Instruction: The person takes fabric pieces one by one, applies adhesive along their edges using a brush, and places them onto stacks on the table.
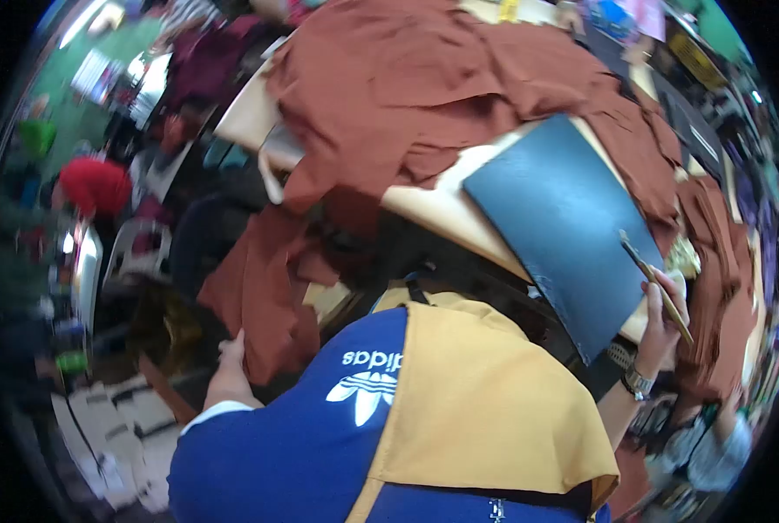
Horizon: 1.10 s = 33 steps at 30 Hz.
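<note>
My left hand (231, 362) is closed on the edge of a reddish-brown cloth piece (272, 292) that hangs beside the table's near edge. My right hand (666, 305) holds a slim, stick-like tool (653, 281) with a light wooden handle and a narrow darker tip. Its exact kind cannot be made out. The tip is over a dark blue, smooth flat board (564, 218) lying at an angle on the table. My right fingers are at the board's right edge.
More reddish-brown cloth (389, 78) is heaped over the pale table (428, 209). A folded brown stack (712, 270) stands at the right. A white chair (136, 253) and a person in red (97, 187) are at the left. Another person's arm (725, 423) shows at lower right.
</note>
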{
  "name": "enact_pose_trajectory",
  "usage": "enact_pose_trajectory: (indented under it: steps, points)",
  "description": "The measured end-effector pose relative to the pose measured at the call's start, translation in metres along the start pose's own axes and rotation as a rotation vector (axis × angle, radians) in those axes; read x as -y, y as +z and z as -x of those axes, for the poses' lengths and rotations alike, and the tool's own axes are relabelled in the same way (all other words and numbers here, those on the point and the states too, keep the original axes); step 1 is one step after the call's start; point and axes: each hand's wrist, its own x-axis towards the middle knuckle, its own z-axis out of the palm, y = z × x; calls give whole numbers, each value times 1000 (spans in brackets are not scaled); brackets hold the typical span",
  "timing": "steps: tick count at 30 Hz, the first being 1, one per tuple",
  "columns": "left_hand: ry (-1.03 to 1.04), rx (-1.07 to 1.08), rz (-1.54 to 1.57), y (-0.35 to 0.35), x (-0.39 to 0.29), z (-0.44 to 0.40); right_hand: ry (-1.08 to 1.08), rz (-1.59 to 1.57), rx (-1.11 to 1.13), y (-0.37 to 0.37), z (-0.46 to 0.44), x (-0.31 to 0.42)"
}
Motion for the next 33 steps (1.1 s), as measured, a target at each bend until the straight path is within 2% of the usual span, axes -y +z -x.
enact_pose_trajectory:
  steps: [1,3,4,5,7,8,9,11,13,15,18,21,23,25,27,28,31,32,33]
  points:
    - [15,-14,-244,4,-9,5,22,-12,-48,-7,10,-6]
    - [329,-198,-372,26,-64,18,25,-41,-144,-19,33,-11]
    - [561,-259,-300,46,-109,27,73,-58,-200,-17,33,-23]
    - [938,-412,-64,84,-146,5,109,-26,-233,-23,42,-22]
    - [1325,-269,-19,95,-288,118,148,0,-301,-37,66,-33]
    - [1550,-257,47,123,-342,133,158,16,-322,-42,78,-32]
    - [1771,-188,230,146,-393,175,169,34,-338,-48,90,-31]
    - [1906,-110,46,171,-462,269,210,43,-401,-53,114,-28]
    - [2022,-54,-46,223,-514,327,257,22,-496,-52,136,-26]
    - [2005,85,-188,259,-550,388,303,47,-571,-51,158,-22]
    - [1776,4,-448,283,-572,453,354,139,-629,-52,188,-13]
    - [1591,175,-523,315,-596,440,379,241,-671,-56,216,-6]
    - [1618,252,-342,341,-608,407,315,446,-668,-59,228,-3]
    - [1648,420,-163,330,-606,392,240,692,-696,-62,241,-5]
    - [1597,422,13,306,-589,389,403,386,-820,-64,255,-9]
    - [1628,414,-56,296,-588,378,479,227,-870,-64,259,-8]
    - [1922,-120,-315,284,-563,340,511,87,-928,-66,251,-13]
    - [1880,12,-436,278,-561,328,420,118,-977,-60,240,-21]
    - [1890,21,-494,270,-555,323,328,147,-1026,-56,229,-27]
